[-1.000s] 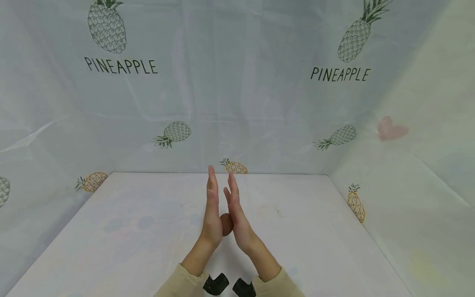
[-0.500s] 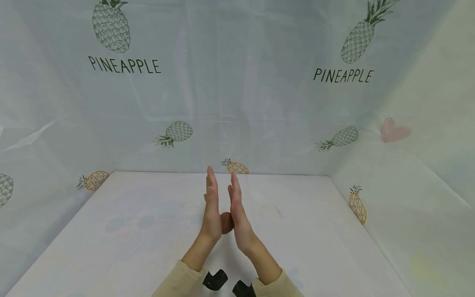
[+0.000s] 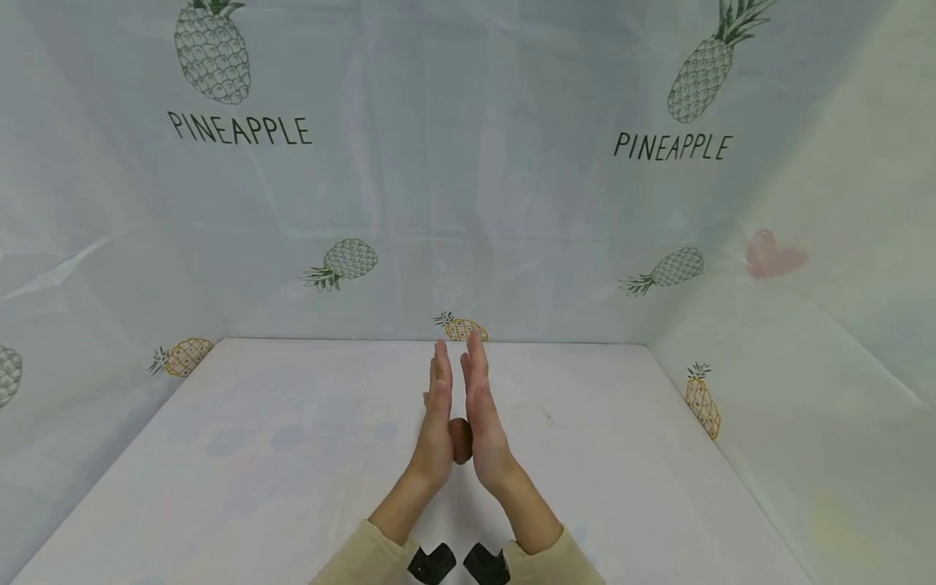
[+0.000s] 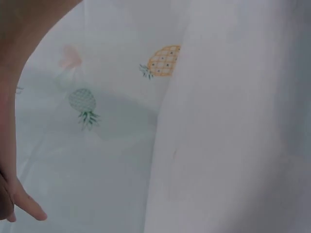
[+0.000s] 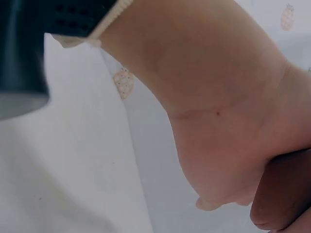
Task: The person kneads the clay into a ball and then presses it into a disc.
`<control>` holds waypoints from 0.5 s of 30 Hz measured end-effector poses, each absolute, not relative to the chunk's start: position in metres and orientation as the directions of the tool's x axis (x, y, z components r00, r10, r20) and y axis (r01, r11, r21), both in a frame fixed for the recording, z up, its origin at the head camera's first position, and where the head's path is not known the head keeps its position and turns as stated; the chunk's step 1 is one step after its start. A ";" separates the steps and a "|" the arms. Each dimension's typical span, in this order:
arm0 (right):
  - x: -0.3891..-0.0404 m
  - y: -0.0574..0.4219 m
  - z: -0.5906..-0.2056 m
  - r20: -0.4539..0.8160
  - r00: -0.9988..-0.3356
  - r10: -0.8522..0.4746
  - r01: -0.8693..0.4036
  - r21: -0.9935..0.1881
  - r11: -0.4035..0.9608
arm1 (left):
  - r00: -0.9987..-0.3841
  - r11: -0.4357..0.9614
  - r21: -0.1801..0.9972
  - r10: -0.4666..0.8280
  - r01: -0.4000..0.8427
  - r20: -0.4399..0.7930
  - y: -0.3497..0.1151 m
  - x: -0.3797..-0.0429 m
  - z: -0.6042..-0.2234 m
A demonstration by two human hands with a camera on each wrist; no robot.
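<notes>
A brown lump that looks like modelling clay (image 3: 461, 441) sits between my two upright palms in the head view. My left hand (image 3: 435, 439) presses it from the left with straight fingers. From the other side, my right hand (image 3: 487, 439) presses with its fingers straight too, its fingertips a little higher. A gap shows between the hands above the lump. Close up in the right wrist view, the brown lump (image 5: 284, 194) has a smooth surface and partly hides the palm. Only an edge of the lump (image 4: 5, 201) enters the left wrist view.
A white table (image 3: 292, 487) lies under the hands. Pale sheets printed with pineapples (image 3: 468, 203) hang behind it and at both sides. Beige sleeves (image 3: 369, 556) cover the forearms, with black wrist-worn pieces (image 3: 433, 564) beside the cuffs.
Both hands have shifted right with the lump. The left hand has slid back and the right forward, so the right fingertips now stand higher. The lump looks narrower.
</notes>
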State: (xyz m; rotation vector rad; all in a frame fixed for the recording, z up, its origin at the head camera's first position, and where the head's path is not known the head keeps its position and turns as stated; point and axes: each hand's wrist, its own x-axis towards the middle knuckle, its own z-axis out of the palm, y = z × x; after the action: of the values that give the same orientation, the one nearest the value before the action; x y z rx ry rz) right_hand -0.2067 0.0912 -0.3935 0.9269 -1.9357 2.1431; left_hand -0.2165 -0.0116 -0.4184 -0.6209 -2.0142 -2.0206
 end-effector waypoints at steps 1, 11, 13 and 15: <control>-0.207 0.092 -0.393 0.503 -0.808 -0.308 -0.467 -0.865 -0.185 | -0.884 -0.042 0.895 0.145 0.444 0.445 -0.011 -0.215 -0.418; -0.211 0.096 -0.393 0.525 -0.805 -0.277 -0.464 -0.848 -0.258 | -0.849 -0.086 0.870 0.192 0.486 0.493 -0.005 -0.204 -0.412; -0.212 0.097 -0.393 0.526 -0.803 -0.280 -0.463 -0.847 -0.263 | -0.843 -0.098 0.865 0.193 0.493 0.502 -0.004 -0.203 -0.412; -0.213 0.097 -0.394 0.527 -0.802 -0.281 -0.462 -0.846 -0.267 | -0.840 -0.105 0.861 0.190 0.497 0.508 -0.004 -0.202 -0.411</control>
State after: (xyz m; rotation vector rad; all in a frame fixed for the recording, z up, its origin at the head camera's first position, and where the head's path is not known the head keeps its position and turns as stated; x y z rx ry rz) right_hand -0.2127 0.0971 -0.3939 0.9327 -1.8215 2.2193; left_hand -0.2018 -0.0038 -0.4111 -0.7649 -1.9393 -2.0458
